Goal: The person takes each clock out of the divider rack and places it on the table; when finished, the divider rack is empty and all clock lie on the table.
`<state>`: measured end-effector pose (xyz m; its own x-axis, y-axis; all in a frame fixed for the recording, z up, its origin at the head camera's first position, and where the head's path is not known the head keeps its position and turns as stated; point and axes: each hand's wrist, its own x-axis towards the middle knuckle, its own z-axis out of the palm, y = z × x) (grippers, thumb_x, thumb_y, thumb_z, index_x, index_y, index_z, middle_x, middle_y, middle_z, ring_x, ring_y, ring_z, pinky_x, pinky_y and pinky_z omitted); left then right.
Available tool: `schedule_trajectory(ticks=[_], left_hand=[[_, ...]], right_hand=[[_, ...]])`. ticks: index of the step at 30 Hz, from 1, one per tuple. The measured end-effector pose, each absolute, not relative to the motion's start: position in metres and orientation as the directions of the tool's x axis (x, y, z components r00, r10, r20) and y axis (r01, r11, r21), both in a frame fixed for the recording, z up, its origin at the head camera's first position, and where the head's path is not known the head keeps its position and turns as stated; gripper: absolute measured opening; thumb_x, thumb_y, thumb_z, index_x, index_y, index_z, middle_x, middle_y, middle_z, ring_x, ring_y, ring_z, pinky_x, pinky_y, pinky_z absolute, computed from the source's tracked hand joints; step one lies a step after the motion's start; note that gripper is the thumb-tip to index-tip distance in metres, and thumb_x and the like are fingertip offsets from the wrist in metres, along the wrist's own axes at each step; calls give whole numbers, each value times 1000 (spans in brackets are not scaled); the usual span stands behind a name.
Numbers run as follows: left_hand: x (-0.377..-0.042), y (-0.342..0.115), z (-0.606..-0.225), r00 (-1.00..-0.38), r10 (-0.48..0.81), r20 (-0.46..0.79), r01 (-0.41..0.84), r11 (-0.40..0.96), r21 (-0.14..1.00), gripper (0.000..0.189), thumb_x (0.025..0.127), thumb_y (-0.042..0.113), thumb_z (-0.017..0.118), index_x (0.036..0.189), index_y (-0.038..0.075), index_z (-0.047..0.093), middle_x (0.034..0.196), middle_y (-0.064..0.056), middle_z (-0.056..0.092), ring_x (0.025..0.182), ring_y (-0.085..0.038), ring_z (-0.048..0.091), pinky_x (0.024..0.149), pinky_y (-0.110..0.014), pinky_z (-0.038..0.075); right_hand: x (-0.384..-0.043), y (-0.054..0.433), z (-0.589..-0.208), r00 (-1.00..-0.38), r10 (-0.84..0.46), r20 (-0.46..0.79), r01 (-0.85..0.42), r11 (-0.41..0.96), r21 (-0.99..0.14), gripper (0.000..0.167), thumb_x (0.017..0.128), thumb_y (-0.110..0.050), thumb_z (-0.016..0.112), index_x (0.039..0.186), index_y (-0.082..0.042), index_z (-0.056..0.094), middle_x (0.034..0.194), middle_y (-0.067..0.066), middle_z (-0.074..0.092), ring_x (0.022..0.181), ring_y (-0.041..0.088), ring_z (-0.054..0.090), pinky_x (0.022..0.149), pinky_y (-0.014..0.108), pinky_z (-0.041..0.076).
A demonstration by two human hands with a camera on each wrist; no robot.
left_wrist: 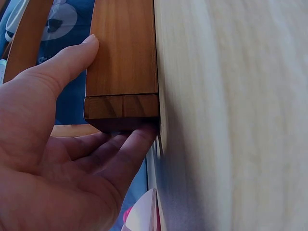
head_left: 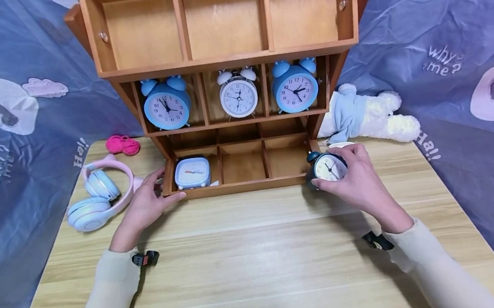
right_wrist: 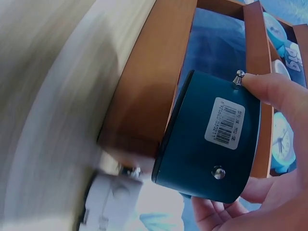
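My right hand (head_left: 358, 178) holds a dark teal twin-bell alarm clock (head_left: 329, 167) at the lower right corner of the wooden shelf (head_left: 246, 188). In the right wrist view, a barcode label (right_wrist: 225, 123) and small metal feet show on the clock's underside, and the thumb touches one foot. My left hand (head_left: 147, 208) grips the shelf's lower left corner, thumb along the front and fingers against the end, as the left wrist view shows. A light blue square clock (head_left: 192, 173) sits in the bottom left compartment.
On the middle tier stand two blue twin-bell clocks (head_left: 166, 106) and a white one (head_left: 239, 97) between them. Headphones (head_left: 99, 193) and a pink bundle (head_left: 123, 145) lie left of the shelf. A white plush toy (head_left: 373, 114) and a white object (right_wrist: 108, 199) are to its right.
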<state>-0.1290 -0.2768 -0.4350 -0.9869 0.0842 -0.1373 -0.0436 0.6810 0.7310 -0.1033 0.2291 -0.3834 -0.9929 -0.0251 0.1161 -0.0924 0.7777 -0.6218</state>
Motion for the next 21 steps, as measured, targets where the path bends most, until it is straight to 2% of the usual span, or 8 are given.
schedule_trajectory(ticks=[11,21], left_hand=[[-128,-278,-438,-989,88,-122,-30,679,734,105,99,42,88,176,3,29,176,-27,43,148,-53,57,117,-67,53],[-129,-277,-436,-988,88,-130,-39,667,744,104,100,42,88,176,4,29,176,-27,42,149,-53,57,118,-67,52]], right_hand=[[-104,250,-383,-990,-63,126,-127,788,-603,88,81,-31,101,153,3,61,139,29,47,124,46,52,103,61,45],[-106,280,-386,-985,-107,135,-166,795,-583,88,78,-27,102,150,3,62,143,34,47,123,50,54,103,65,45]])
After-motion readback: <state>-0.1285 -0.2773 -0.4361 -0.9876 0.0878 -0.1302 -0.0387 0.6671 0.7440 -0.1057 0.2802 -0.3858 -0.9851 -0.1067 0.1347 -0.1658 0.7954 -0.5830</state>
